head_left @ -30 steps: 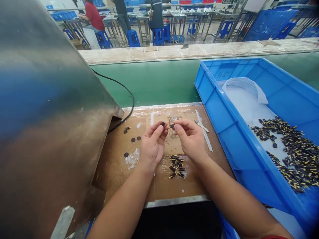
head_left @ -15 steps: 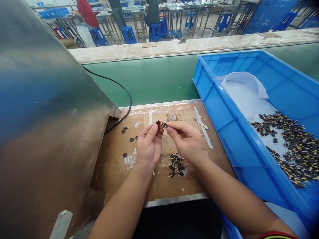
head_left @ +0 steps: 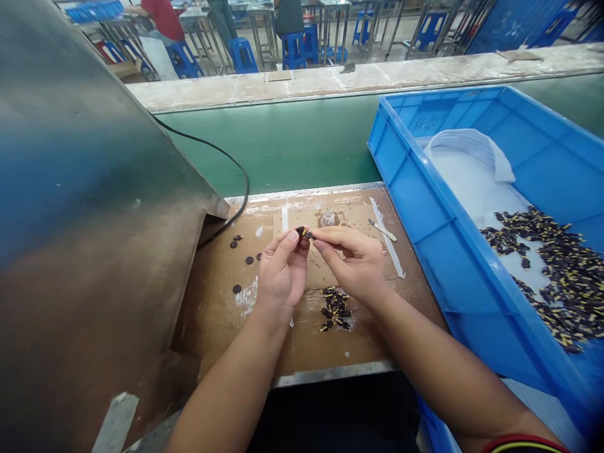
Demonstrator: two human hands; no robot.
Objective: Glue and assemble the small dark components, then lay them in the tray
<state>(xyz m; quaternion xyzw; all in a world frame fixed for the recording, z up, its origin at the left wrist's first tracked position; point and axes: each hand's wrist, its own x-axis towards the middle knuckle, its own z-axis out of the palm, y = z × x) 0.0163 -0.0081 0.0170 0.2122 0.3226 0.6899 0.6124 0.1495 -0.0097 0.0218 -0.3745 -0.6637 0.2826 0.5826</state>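
Note:
Between thumb and fingers, my left hand pinches a small round black disc. My right hand is closed on a small black and yellow piece, whose end meets the disc. Below the hands, a pile of black and yellow pieces lies on the cardboard-covered table. Several dark discs lie to the left of my left hand. A small clear cup stands just beyond the fingertips.
On the right, a big blue crate holds many black and yellow pieces. A knife lies near white tape. A metal housing rises at left, with a black cable beside it. People and blue stools are in the background.
The black and yellow piece has come up against the disc, closing the small gap between them. The view has tilted slightly down.

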